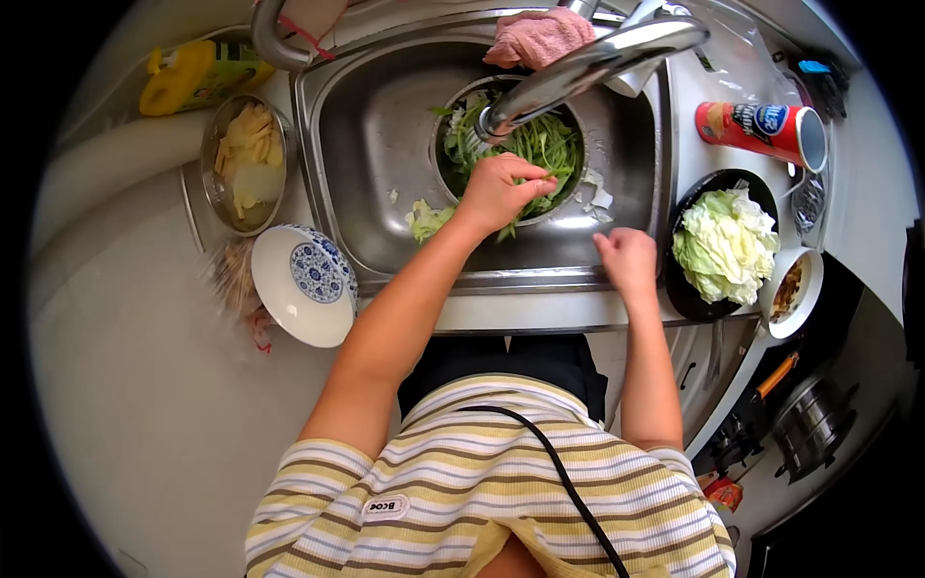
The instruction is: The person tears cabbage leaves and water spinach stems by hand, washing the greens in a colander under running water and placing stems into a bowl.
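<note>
A metal bowl (pixel 581 144) of cut green leaves (pixel 544 143) sits in the sink (pixel 371 144), beneath the curved faucet (pixel 597 65). Over the bowl's front part, my left hand (pixel 506 193) is closed in a pinch, with a bit of green at its fingertips. My right hand (pixel 628 258) is curled closed above the sink's front right edge; its palm side is hidden. White scraps (pixel 598 191) lie right of the bowl, and pale leaf pieces (pixel 426 221) lie at its lower left.
Left of the sink are a bowl of pale slices (pixel 252 154), a blue-patterned bowl (pixel 289 299) and a yellow bottle (pixel 198 75). A pink cloth (pixel 537 37) hangs behind. At right are a red can (pixel 756 133), cabbage leaves (pixel 725 246) in a black pan and a white bowl (pixel 812 289).
</note>
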Tool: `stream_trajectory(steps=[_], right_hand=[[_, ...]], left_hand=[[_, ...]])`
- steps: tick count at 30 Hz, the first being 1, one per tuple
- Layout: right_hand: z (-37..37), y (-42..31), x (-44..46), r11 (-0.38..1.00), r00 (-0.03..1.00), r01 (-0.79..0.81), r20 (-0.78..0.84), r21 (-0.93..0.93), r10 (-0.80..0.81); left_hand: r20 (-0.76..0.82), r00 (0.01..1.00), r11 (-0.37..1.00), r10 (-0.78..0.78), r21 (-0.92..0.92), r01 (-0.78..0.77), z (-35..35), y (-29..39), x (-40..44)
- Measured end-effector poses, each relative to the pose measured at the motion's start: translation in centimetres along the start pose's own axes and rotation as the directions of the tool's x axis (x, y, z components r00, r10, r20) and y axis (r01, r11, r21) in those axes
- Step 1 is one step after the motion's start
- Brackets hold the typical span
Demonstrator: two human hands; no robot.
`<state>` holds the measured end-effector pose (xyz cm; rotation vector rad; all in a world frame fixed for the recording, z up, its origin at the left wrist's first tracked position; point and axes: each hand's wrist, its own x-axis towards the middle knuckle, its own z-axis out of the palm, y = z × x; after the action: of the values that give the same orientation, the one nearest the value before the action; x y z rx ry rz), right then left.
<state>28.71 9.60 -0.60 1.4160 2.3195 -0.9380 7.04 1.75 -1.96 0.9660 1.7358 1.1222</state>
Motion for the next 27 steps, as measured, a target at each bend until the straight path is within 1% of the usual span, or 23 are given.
stream_trajectory(steps=[1,2,4,5,6,7,9,10,11,12,13,14,16,17,18,20,21,22,23,24,25,26,27], right_hand=[[1.1,0.6,-0.2,0.988,0.993,0.088,-0.069,-0.129,-0.097],[1.7,1.4,-0.2,0.973,0.986,0.121,-0.092,-0.198,-0.142],[0.8,-0.4,-0.4,0.987,0.966,0.125,-0.213,-0.098,-0.143],[0.3,-1.3,-0.3,0.988,0.966,0.128,-0.213,-0.091,-0.145],[-0.6,-2.0,0.3,0.971,0.941,0.196,-0.305,0.14,-0.147],[-1.8,-3.0,0.9,0.894,0.911,0.275,-0.393,0.354,-0.125],[-4.3,-5.6,1.7,0.796,0.773,0.502,-0.588,0.337,-0.239],[-5.7,-7.2,2.3,0.765,0.674,0.609,-0.645,0.209,-0.36],[-7.1,-9.0,2.4,0.726,0.607,0.68,-0.636,0.106,-0.476],[-7.2,-9.9,3.0,0.677,0.565,0.733,-0.614,0.068,-0.551],[-6.9,-9.5,3.9,0.642,0.579,0.765,-0.5,0.059,-0.644],[-6.2,-9.0,4.7,0.603,0.577,0.796,-0.375,0.057,-0.726],[-6.1,-9.4,5.0,0.624,0.59,0.781,-0.363,0.028,-0.722],[-6.2,-9.4,5.0,0.633,0.604,0.774,-0.342,0.036,-0.72],[-6.3,-9.5,4.9,0.642,0.618,0.766,-0.321,0.041,-0.717],[-6.3,-9.8,4.6,0.625,0.607,0.776,-0.362,0.082,-0.707],[-6.0,-9.9,4.5,0.656,0.674,0.729,-0.373,0.197,-0.638],[-5.5,-10.0,4.4,0.673,0.737,0.672,-0.372,0.31,-0.564],[-4.8,-10.2,4.5,0.673,0.738,0.67,-0.373,0.312,-0.562],[-4.0,-10.6,4.5,0.712,0.748,0.643,-0.434,0.283,-0.502],[-3.4,-10.8,4.3,0.752,0.75,0.607,-0.498,0.258,-0.435],[-2.9,-10.8,4.2,0.754,0.751,0.604,-0.502,0.258,-0.429],[-2.5,-11.3,3.9,0.77,0.76,0.572,-0.537,0.283,-0.367]], left_hand=[[-0.013,1.0,0.993,-0.026,-0.115,0.024,0.2,1.1,-0.1],[-0.016,1.0,0.993,-0.016,-0.118,0.014,0.1,2.3,0.0],[0.117,0.976,0.955,-0.186,-0.211,0.207,-0.8,4.5,-0.2],[0.11,0.977,0.942,-0.184,-0.265,0.207,-0.8,4.0,-0.2],[0.108,0.978,0.945,-0.179,-0.259,0.201,-1.1,4.1,0.0],[0.142,0.962,0.921,-0.233,-0.285,0.265,-1.4,4.2,0.1],[0.243,0.913,0.86,-0.326,-0.325,0.394,-2.1,4.2,0.4],[0.242,0.915,0.864,-0.323,-0.319,0.389,-2.4,4.2,0.6],[0.329,0.881,0.798,-0.341,-0.394,0.456,-2.8,4.3,0.7],[0.417,0.839,0.718,-0.35,-0.456,0.526,-3.1,4.3,0.6],[0.48,0.811,0.622,-0.335,-0.534,0.573,-3.6,4.5,0.5],[0.479,0.808,0.624,-0.343,-0.528,0.577,-3.9,4.7,0.3],[0.546,0.763,0.581,-0.346,-0.514,0.631,-4.6,5.7,0.2],[0.591,0.718,0.578,-0.367,-0.46,0.674,-4.9,5.5,0.5],[0.588,0.718,0.578,-0.372,-0.459,0.675,-5.2,5.4,0.5],[0.659,0.669,0.524,-0.344,-0.457,0.719,-5.5,5.4,0.7],[0.659,0.668,0.525,-0.345,-0.455,0.72,-5.4,5.5,0.7],[0.62,0.689,0.525,-0.375,-0.47,0.709,-5.2,5.6,0.7],[0.579,0.707,0.526,-0.406,-0.485,0.699,-5.0,5.7,0.6],[0.58,0.705,0.527,-0.408,-0.481,0.701,-4.7,5.6,0.5],[0.484,0.735,0.536,-0.475,-0.502,0.678,-4.2,5.5,0.2],[0.379,0.756,0.548,-0.534,-0.526,0.65,-3.9,5.5,0.0],[0.379,0.756,0.548,-0.534,-0.526,0.651,-3.9,5.4,-0.1]])
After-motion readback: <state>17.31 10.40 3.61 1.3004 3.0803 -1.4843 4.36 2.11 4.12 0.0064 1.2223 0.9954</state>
